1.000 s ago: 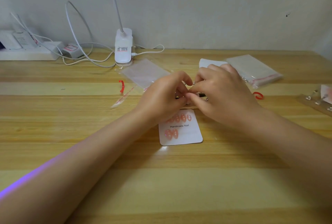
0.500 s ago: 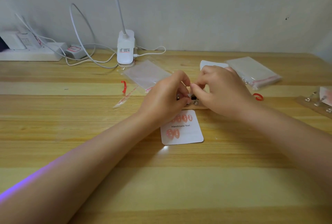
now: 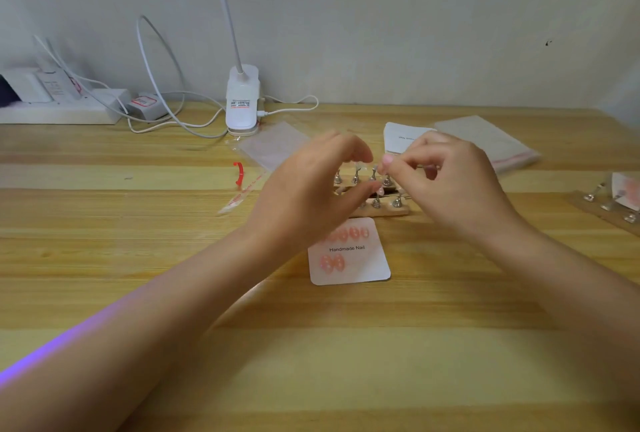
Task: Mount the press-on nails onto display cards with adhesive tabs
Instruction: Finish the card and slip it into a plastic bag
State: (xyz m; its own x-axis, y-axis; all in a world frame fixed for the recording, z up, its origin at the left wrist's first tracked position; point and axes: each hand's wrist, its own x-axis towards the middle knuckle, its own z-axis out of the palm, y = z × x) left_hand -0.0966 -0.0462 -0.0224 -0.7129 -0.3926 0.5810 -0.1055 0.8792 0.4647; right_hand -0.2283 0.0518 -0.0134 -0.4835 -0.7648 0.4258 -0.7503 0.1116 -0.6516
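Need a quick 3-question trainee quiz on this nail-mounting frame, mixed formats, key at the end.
1. True or false: the right hand pinches a pink press-on nail at its fingertips.
2. Multiple choice: the display card printed "Handmade Nail" lies (A) nearer the person than the wooden nail stand, (B) against the wall, (C) inside a plastic bag.
3. Fill in: the left hand hovers with fingers curved and holds ____.

Key: 1 true; 2 A; 3 nothing.
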